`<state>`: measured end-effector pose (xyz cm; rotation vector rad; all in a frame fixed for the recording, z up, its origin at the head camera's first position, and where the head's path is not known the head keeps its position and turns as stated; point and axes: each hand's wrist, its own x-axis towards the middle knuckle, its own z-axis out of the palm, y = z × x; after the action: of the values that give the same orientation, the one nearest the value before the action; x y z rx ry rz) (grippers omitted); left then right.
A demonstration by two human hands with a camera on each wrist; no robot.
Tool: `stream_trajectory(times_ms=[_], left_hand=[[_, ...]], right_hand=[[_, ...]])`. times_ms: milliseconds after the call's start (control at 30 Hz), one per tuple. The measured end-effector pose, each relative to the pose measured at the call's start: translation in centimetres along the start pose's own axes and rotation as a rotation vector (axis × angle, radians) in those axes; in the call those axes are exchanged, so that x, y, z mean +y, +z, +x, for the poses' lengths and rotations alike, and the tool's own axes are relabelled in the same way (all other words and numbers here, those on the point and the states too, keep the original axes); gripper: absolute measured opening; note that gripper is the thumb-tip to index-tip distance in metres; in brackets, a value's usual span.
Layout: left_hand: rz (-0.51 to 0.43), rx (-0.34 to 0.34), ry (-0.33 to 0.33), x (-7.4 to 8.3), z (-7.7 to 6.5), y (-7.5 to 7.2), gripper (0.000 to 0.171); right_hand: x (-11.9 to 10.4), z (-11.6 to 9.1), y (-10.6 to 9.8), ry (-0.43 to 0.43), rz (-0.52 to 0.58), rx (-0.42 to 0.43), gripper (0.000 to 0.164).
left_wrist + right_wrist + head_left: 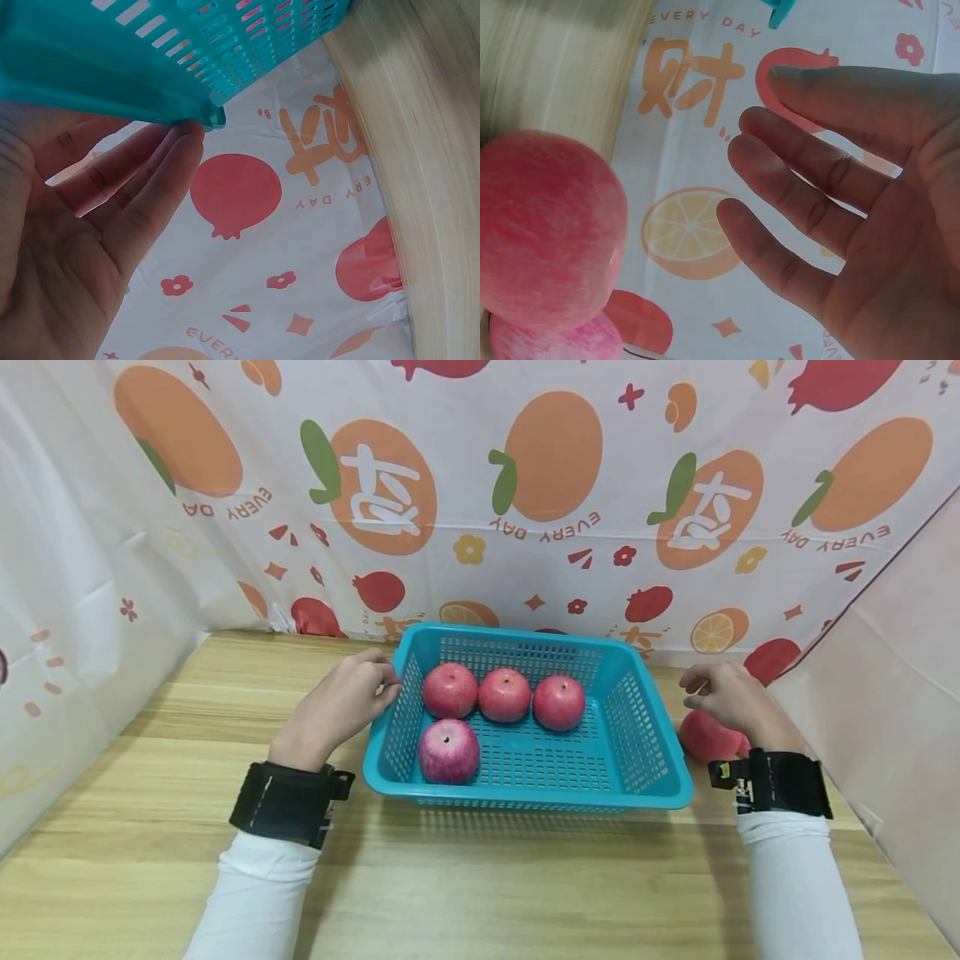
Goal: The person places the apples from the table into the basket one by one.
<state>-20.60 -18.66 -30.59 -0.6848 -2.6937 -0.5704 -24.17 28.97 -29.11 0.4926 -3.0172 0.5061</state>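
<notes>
A blue plastic basket [525, 802] with slotted walls stands on the table, with three red apples [505, 695] in a row along its back. A purplish-red, streaked round fruit [448, 752] sits at its front left. My left hand [348, 697] pinches the basket's left rim; in the left wrist view its fingers [161, 180] reach under the rim and the thumb is hidden. To the right of the basket, my right hand [731, 693] is raised with relaxed, spread fingers and nothing in them. Below it lie two pinkish-red apples [705, 737], the nearer one large in the right wrist view [551, 225].
A white sheet [465, 585] printed with fruit hangs behind the wooden table [495, 893]. More of the pale sheet borders the left side. A plain pale panel [892, 693] borders the right, close beside the right hand and the loose apples.
</notes>
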Motion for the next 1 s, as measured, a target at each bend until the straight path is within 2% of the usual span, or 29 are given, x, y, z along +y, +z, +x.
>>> stream_trajectory(times_ms=[267, 533, 833, 1000], left_hand=[[-0.006, -0.007, -0.007, 0.0, 0.0, -0.1, 0.013], [-0.002, 0.001, -0.001, 0.0, 0.0, 0.0, 0.012], [0.001, 0.000, -0.004, 0.1, -0.1, 0.0, 0.013], [-0.003, 0.002, -0.008, 0.1, -0.1, 0.0, 0.014]], right_hand=[[0.7, -0.3, 0.3, 0.044, -0.005, 0.010, 0.021], [1.4, -0.4, 0.7, 0.034, -0.029, 0.034, 0.018], [2.0, -0.5, 1.0, 0.076, -0.055, 0.023, 0.022], [2.6, -0.6, 1.2, 0.044, -0.077, 0.070, 0.022]])
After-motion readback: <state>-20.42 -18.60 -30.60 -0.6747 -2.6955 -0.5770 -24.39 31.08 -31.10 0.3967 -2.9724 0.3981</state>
